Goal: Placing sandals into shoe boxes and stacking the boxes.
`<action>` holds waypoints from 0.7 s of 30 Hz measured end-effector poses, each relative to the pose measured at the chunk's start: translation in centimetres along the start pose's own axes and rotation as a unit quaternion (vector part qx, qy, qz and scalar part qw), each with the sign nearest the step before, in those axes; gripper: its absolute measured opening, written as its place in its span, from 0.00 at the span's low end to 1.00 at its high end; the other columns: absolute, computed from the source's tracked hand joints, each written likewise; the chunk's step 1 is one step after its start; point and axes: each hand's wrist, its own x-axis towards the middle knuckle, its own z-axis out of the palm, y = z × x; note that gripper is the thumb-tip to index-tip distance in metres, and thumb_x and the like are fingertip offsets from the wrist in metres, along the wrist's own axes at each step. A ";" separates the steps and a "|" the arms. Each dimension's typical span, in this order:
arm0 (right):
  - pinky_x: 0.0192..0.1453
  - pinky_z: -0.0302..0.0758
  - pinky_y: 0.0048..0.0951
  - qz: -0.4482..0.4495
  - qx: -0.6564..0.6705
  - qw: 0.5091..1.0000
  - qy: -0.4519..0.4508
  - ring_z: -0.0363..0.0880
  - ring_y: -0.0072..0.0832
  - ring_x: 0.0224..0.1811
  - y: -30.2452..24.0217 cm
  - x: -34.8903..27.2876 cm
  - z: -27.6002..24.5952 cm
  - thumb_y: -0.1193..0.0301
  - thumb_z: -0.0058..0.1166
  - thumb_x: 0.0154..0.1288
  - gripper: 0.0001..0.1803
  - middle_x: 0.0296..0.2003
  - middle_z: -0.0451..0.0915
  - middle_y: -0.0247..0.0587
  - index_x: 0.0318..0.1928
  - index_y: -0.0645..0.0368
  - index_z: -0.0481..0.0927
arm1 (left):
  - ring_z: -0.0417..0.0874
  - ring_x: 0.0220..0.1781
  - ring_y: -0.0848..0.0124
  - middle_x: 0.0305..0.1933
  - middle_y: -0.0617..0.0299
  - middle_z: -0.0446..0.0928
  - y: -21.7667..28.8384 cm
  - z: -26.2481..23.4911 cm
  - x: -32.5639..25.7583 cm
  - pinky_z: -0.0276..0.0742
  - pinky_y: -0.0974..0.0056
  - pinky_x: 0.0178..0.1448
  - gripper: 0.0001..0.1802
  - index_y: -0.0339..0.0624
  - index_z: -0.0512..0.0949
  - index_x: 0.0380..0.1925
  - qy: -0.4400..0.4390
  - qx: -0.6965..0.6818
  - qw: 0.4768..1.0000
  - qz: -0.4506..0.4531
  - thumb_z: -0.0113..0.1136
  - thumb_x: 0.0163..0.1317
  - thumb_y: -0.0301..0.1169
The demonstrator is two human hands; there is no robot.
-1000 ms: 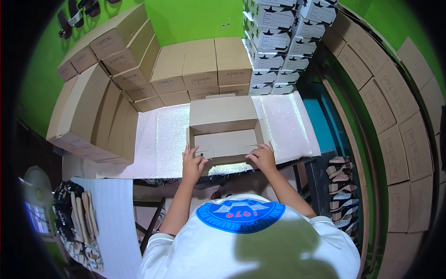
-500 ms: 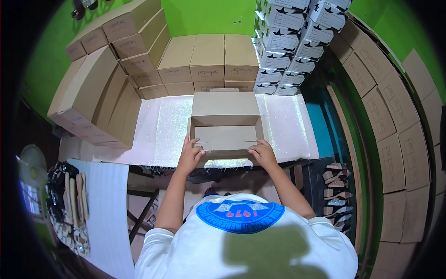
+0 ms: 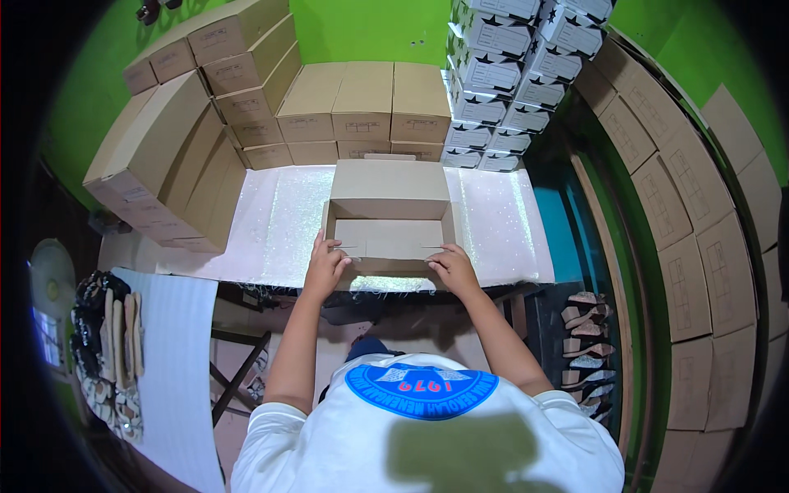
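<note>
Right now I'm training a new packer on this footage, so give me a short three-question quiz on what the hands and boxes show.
1. True or false: both hands rest on the near wall of the open cardboard box.
2. What lies under the open cardboard box? A) bare wood B) a white foam sheet C) a green cloth
3. Which hand is at the box's near left corner?

Key:
1. True: the left hand and right hand both press on the near wall.
2. B: a white foam sheet covers the table there.
3. The left hand.
</note>
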 end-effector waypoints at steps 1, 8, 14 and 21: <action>0.57 0.64 0.36 0.023 0.003 1.000 0.009 0.72 0.37 0.50 0.1 0.0 0.2 0.67 0.56 0.54 0.07 0.33 0.81 0.36 0.32 0.54 0.82 | 0.52 0.67 0.45 0.50 0.51 0.69 -0.1 0.0 0.0 0.53 0.50 0.67 0.06 0.39 0.77 0.28 -0.003 0.004 1.000 0.002 0.59 0.53 0.31; 0.61 0.60 0.40 0.044 -0.013 0.999 0.013 0.71 0.34 0.52 0.4 0.0 0.6 0.66 0.56 0.54 0.07 0.34 0.81 0.34 0.32 0.52 0.82 | 0.55 0.66 0.46 0.49 0.52 0.70 -0.2 0.4 0.0 0.56 0.51 0.65 0.06 0.41 0.78 0.26 0.021 0.017 0.999 0.023 0.59 0.53 0.31; 0.65 0.41 0.64 0.056 -0.235 0.970 -0.037 0.58 0.37 0.64 -4.0 -0.4 -1.0 0.64 0.57 0.53 0.13 0.53 0.72 0.36 0.41 0.44 0.81 | 0.48 0.69 0.44 0.65 0.45 0.54 1.2 -2.2 -1.1 0.46 0.41 0.67 0.23 0.46 0.70 0.52 -0.038 0.121 0.991 0.031 0.56 0.56 0.40; 0.64 0.42 0.66 0.120 -0.268 0.956 0.012 0.51 0.43 0.66 -11.0 -5.9 3.0 0.64 0.57 0.52 0.33 0.65 0.53 0.41 0.61 0.40 0.63 | 0.44 0.70 0.45 0.69 0.41 0.43 -1.0 -4.3 -8.9 0.38 0.35 0.65 0.36 0.51 0.56 0.64 -0.088 0.134 0.987 -0.016 0.55 0.56 0.47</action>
